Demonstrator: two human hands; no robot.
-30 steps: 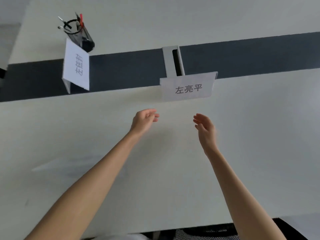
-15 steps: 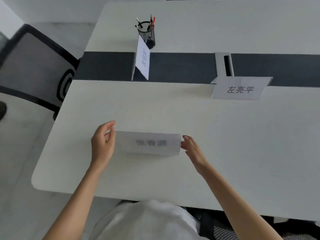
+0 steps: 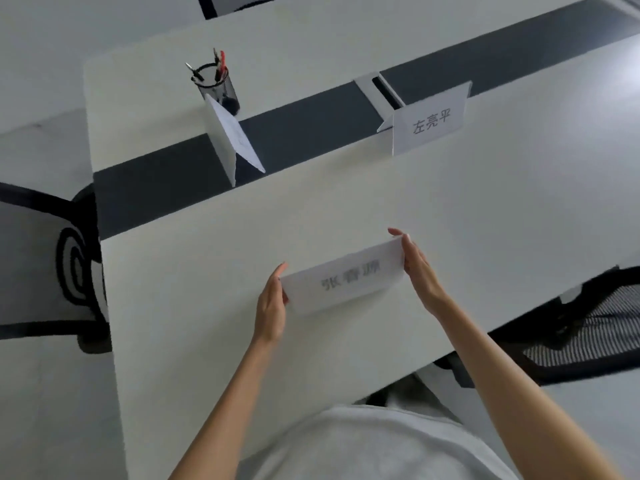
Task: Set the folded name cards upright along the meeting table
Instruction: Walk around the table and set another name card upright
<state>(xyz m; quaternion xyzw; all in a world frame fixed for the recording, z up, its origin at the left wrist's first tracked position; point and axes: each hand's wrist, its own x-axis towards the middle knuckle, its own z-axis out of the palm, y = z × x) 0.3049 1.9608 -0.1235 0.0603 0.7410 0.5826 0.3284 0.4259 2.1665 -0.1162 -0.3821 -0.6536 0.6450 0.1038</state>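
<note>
Our fingers (image 3: 403,239) holding nearest name card (image 3: 344,277) by both ends, left hand (image 3: 272,304) at eight o'clock, right hand (image 3: 420,271) at two o'clock, white table (image 3: 207,271)

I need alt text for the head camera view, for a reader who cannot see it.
Two bare hands, left hand and right hand, hold the ends of a folded name card on a white meeting table. Two more cards stand farther back near a pen cup.

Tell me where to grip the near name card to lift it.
Grip the near name card by its two short ends, one hand from each side, as the left hand and right hand do now. It is long, thin folded paper; end grips probably spare the fold.
</note>
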